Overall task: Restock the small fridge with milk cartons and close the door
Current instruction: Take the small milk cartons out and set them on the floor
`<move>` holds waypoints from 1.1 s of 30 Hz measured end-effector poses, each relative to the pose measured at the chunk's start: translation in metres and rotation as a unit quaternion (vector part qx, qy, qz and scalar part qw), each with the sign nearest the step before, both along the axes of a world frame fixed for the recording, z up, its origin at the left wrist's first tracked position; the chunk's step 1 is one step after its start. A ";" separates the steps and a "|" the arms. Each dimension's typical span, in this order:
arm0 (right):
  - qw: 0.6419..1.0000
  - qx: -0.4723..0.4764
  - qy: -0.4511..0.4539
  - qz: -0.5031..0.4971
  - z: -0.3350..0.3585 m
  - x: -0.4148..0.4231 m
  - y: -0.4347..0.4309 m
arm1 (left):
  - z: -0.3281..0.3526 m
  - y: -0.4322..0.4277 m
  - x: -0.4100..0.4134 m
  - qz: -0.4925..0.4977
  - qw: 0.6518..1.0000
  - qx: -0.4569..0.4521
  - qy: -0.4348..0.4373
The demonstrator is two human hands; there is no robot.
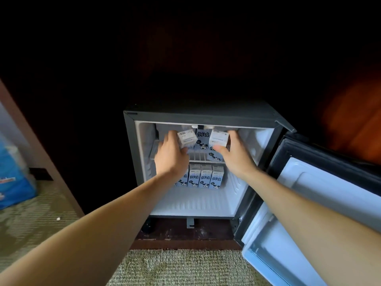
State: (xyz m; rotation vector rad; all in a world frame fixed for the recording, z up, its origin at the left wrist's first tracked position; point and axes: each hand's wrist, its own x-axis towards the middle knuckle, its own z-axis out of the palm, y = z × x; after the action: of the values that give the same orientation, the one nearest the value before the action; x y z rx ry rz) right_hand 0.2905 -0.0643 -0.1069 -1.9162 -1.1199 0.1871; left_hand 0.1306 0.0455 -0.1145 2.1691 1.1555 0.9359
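Observation:
The small dark fridge [132, 153] stands with its door [321, 203] swung wide to the right. Both my hands reach onto the upper shelf [201, 156]. My left hand [171, 155] grips a pale blue-and-white milk carton [187, 138]. My right hand [235, 155] grips another milk carton [219, 138]. Between them an upright carton [202, 141] with a cow picture stands on the shelf. A row of several cartons [204, 176] stands on the fridge floor below, its left end hidden by my left wrist.
A blue package [14, 178] sits at the left on the greenish carpet [181, 267]. The fridge sits inside a dark wooden cabinet with a brown base ledge [185, 242]. A cabinet panel [51, 162] runs along the left.

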 end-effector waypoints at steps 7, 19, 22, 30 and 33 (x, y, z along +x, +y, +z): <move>0.998 -0.039 -0.028 0.039 0.047 -0.048 -0.059 | 0.038 -0.052 -0.037 -0.140 0.990 -0.012 0.018; 0.998 -0.050 -0.043 -0.004 0.112 -0.120 -0.264 | 0.131 -0.204 -0.094 -0.335 0.936 0.027 0.107; 0.998 -0.013 -0.034 -0.056 0.121 -0.121 -0.319 | 0.140 -0.253 -0.080 -0.357 0.927 0.047 0.103; 0.989 -0.034 -0.018 -0.140 0.103 -0.111 -0.444 | 0.120 -0.354 -0.030 -0.449 0.884 0.027 0.126; 0.984 -0.047 0.003 -0.174 0.081 -0.110 -0.483 | 0.106 -0.386 -0.008 -0.484 0.860 0.032 0.161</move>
State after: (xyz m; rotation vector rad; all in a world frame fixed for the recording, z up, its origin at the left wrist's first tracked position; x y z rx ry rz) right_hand 0.1803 -0.5472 -0.0257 -2.1604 -0.7655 0.0522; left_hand 0.1226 -0.3407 -0.0090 2.5471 0.0241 0.1559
